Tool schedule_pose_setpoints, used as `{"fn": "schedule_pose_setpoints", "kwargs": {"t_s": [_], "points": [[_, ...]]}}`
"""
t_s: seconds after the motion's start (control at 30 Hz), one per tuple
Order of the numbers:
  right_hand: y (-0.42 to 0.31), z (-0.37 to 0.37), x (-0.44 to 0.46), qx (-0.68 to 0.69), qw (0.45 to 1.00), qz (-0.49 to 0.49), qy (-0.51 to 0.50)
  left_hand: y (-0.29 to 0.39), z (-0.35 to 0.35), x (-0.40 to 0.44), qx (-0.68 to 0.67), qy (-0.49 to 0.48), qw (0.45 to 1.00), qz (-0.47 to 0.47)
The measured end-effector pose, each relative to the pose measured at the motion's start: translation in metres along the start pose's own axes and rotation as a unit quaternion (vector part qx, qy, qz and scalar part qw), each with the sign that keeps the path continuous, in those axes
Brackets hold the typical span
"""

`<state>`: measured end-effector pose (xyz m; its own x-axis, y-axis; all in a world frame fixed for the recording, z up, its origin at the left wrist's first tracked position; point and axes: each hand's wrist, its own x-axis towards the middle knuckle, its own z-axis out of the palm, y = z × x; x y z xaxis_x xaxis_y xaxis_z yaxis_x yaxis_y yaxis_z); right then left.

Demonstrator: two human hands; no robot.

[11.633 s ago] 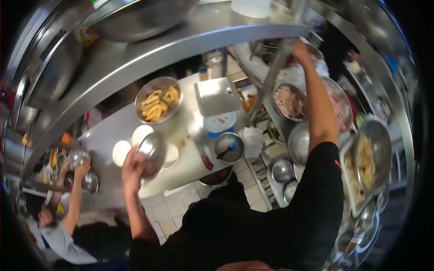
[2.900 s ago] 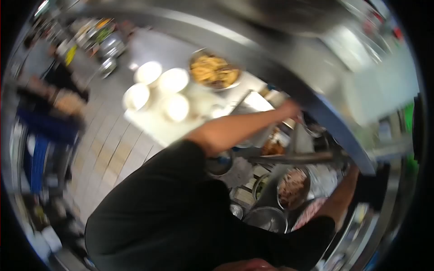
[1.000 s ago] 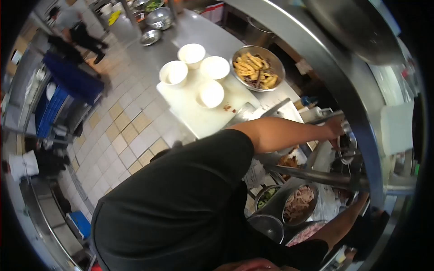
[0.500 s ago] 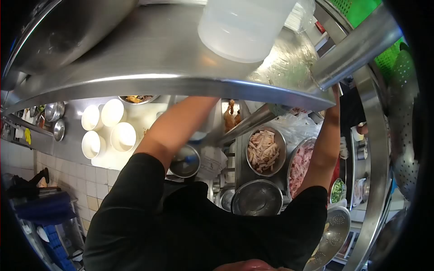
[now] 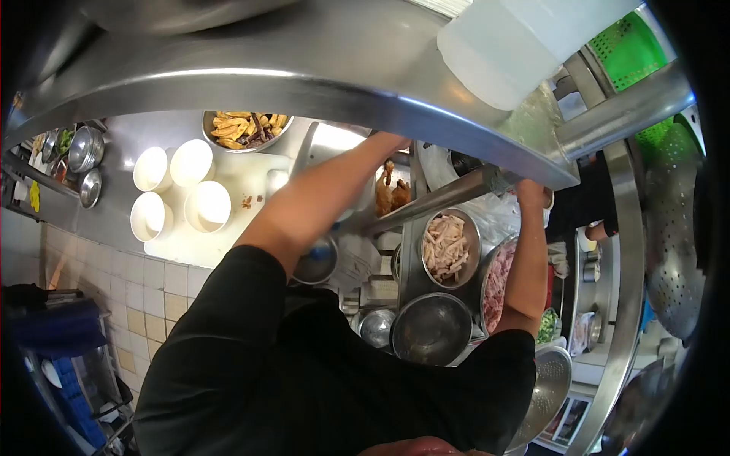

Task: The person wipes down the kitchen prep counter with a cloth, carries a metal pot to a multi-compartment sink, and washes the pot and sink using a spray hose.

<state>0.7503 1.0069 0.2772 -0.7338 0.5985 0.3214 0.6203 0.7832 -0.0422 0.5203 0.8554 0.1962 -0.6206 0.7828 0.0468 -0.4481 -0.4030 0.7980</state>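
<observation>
My left hand [image 5: 391, 140] reaches up to the front lip of the steel shelf [image 5: 334, 87], which covers its fingers. Below it, pieces of browned roast poultry [image 5: 391, 194] lie in a metal tray. On the other side of the steel post, my right hand [image 5: 531, 190] is just under the shelf edge, beside clear plastic bags [image 5: 490, 211]. Its fingers are mostly hidden, so I cannot make out a hold. Beneath my right forearm is a bowl of raw pink meat [image 5: 498, 285]. A bowl of pale meat strips [image 5: 447, 247] sits between my arms.
Several white tubs [image 5: 207, 207] stand on a white cutting board [image 5: 182, 247]. Behind them is a bowl of fried pieces [image 5: 247, 129]. A slanting steel post [image 5: 433, 201] crosses between my arms. An empty metal bowl [image 5: 432, 329] is near my chest. Another person's hand [image 5: 601, 231] shows at right.
My view has shifted, showing more of the counter under the shelf. My right hand has come into sight below the shelf edge; my left hand remains largely behind it.
</observation>
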Motion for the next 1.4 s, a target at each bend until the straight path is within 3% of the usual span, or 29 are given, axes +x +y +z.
{"fn": "schedule_pose_setpoints", "kwargs": {"t_s": [0.1, 0.17, 0.23, 0.27, 0.3, 0.37, 0.4, 0.43, 0.57, 0.8, 0.87, 1.03, 1.07, 1.1, 1.13, 1.2, 1.3, 1.4], "points": [[-0.004, 0.007, -0.006, -0.059, 0.998, -0.031, 0.018, 0.004, -0.002, -0.007, -0.005, -0.004, 1.0, 0.001], [0.017, 0.017, -0.001, -0.095, 0.989, -0.088, 0.071, 0.008, -0.007, -0.013, -0.005, -0.003, 1.0, 0.002], [0.067, 0.02, 0.015, -0.138, 0.985, -0.096, 0.048, 0.011, -0.013, -0.021, -0.002, 0.005, 1.0, 0.004], [0.097, 0.037, 0.024, 0.034, 0.997, 0.033, 0.063, 0.011, -0.019, -0.02, 0.011, 0.022, 1.0, -0.016], [0.124, 0.054, 0.033, 0.039, 0.996, 0.057, 0.057, 0.012, -0.028, -0.021, 0.017, 0.0, 1.0, -0.006], [0.196, 0.095, 0.038, -0.093, 0.995, -0.017, 0.011, 0.01, -0.042, -0.023, 0.071, 0.035, 0.997, 0.016], [0.226, 0.115, 0.041, -0.123, 0.991, -0.055, 0.011, 0.018, -0.054, -0.027, 0.07, 0.047, 0.995, -0.048], [0.225, 0.119, 0.05, -0.119, 0.991, -0.059, -0.004, 0.008, -0.069, -0.026, 0.09, 0.072, 0.993, 0.018], [0.176, 0.115, 0.101, -0.03, 0.999, -0.028, -0.023, 0.059, -0.101, -0.108, 0.049, 0.123, 0.989, 0.059], [0.124, 0.082, 0.12, -0.035, 0.999, -0.012, -0.022, 0.111, -0.178, -0.244, 0.069, 0.232, 0.964, 0.107], [0.109, 0.067, 0.114, -0.037, 0.999, -0.017, -0.015, 0.129, -0.199, -0.291, 0.027, 0.253, 0.96, 0.119], [0.072, 0.032, 0.088, -0.048, 0.994, -0.097, 0.025, 0.155, -0.265, -0.404, 0.067, 0.307, 0.944, 0.102], [0.064, 0.028, 0.079, -0.009, 0.995, -0.097, 0.022, 0.159, -0.277, -0.429, 0.065, 0.316, 0.941, 0.104], [0.048, 0.022, 0.061, 0.148, 0.989, 0.011, -0.013, 0.165, -0.29, -0.455, 0.064, 0.326, 0.937, 0.106], [0.032, 0.015, 0.042, 0.299, 0.946, 0.125, -0.013, 0.172, -0.303, -0.479, 0.063, 0.334, 0.934, 0.108], [-0.013, -0.009, -0.008, 0.488, 0.85, 0.196, 0.026, 0.174, -0.334, -0.524, 0.077, 0.362, 0.924, 0.099], [-0.077, -0.035, -0.056, 0.534, 0.785, 0.27, 0.162, 0.183, -0.372, -0.596, 0.095, 0.399, 0.907, 0.096], [-0.089, -0.037, -0.086, 0.488, 0.794, 0.184, 0.311, 0.187, -0.404, -0.662, 0.063, 0.433, 0.894, 0.093]]}}
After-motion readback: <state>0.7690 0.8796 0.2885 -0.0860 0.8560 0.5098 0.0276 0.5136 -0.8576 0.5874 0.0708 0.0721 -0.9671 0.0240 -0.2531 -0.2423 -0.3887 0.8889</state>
